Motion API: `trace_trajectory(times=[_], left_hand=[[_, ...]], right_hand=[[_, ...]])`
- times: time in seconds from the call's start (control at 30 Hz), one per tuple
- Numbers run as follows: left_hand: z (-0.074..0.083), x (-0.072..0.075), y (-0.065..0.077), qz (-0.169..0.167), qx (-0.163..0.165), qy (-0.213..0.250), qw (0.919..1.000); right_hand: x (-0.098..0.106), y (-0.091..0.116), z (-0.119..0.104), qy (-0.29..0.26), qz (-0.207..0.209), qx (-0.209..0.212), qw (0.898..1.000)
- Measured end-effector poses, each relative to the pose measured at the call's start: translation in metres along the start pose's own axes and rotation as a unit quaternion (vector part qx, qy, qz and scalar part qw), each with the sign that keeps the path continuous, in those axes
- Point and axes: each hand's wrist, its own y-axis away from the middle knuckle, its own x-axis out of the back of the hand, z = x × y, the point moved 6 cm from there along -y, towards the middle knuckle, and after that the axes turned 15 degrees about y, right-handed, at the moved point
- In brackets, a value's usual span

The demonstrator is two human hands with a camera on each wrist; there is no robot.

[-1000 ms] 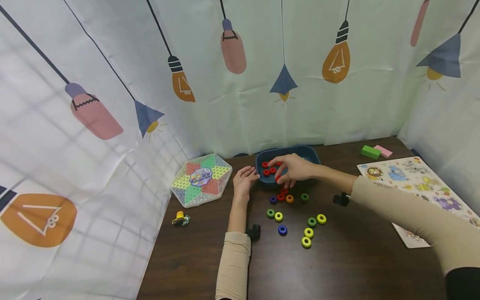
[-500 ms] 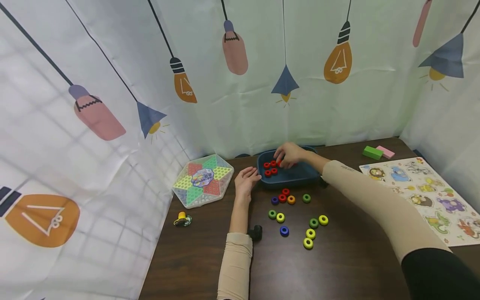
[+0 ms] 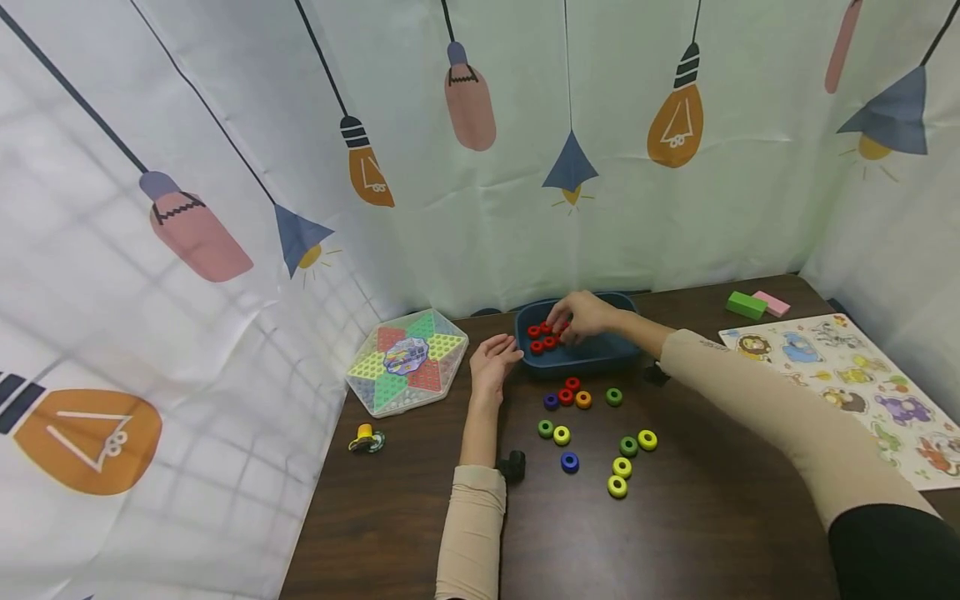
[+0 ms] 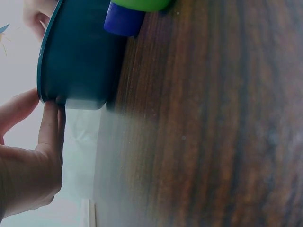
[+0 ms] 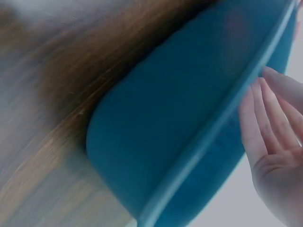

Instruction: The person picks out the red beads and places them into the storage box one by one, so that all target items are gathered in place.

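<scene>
A dark blue tray stands at the table's back, holding several red rings at its left end. My left hand rests at the tray's left end; in the left wrist view its thumb and straight fingers touch the wall. My right hand reaches down into the tray over the red rings. In the right wrist view its fingers pass behind the rim, so their tips and anything between them are hidden. In front of the tray lie two red rings and an orange ring.
Several yellow, green and blue rings, including a yellow ring and a blue ring, lie scattered nearer me. A hexagonal game board and a small yellow-topped toy are left; a green block, pink block and animal puzzle board right.
My right hand has carried a red ring from the tray's front edge into the tray. Since half a second ago it has shifted only slightly. The left hand has stayed at the tray's end.
</scene>
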Motion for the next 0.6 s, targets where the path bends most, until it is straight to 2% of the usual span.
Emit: trace_trajectory(times=[0.17,0.3,0.43,0.6], left_hand=[[-0.002,0.001,-0.001,-0.001,0.005,-0.002,1.0],[-0.003,0.001,-0.001,0.001,0.004,-0.009,1.0],[-0.004,0.001,-0.002,0.001,0.004,-0.011,0.9999],[-0.001,-0.001,-0.001,0.005,0.006,-0.008,0.9999]], right_hand=[[-0.001,0.033,-0.026,0.049,0.004,0.068,0.996],[-0.008,0.057,-0.044,0.094,0.035,0.117,0.988],[-0.018,0.074,-0.057,0.124,0.065,0.137,0.981],[-0.045,0.082,-0.061,0.145,0.036,0.152,0.977]])
